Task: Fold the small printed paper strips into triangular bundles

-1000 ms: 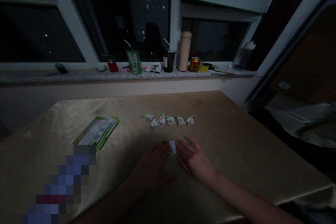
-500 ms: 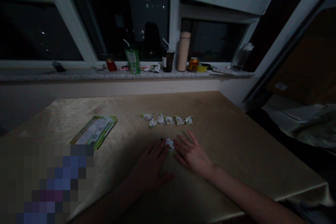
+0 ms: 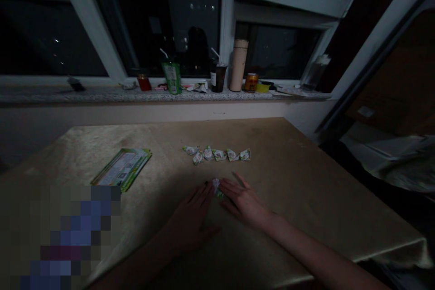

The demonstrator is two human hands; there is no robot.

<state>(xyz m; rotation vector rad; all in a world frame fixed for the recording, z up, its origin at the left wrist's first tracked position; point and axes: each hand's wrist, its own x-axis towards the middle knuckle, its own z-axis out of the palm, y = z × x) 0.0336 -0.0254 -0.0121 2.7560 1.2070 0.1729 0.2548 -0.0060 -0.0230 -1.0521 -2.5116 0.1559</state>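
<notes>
A small twist-wrapped piece in white and green (image 3: 216, 186), probably a candy, lies on the tablecloth between my two hands. My left hand (image 3: 193, 215) rests flat to its left, fingers stretched out with the tips at its edge. From the right, my right hand (image 3: 243, 199) lies with extended fingers, the tips covering part of the piece. Neither hand is closed around it. Beyond the hands, several similar wrapped pieces (image 3: 219, 155) form a loose row, the leftmost ones slightly staggered.
A flat green and white packet (image 3: 122, 168) lies at the table's left. Cups with straws, including a green cup (image 3: 172, 77), a beige flask (image 3: 238, 65) and a gold can (image 3: 251, 82) stand on the windowsill (image 3: 204, 99). Pixelation hides the lower left.
My right hand has shifted a little to the left, covering more of the wrapped piece. The left hand has moved slightly left and its fingers sit closer together. The row stays put.
</notes>
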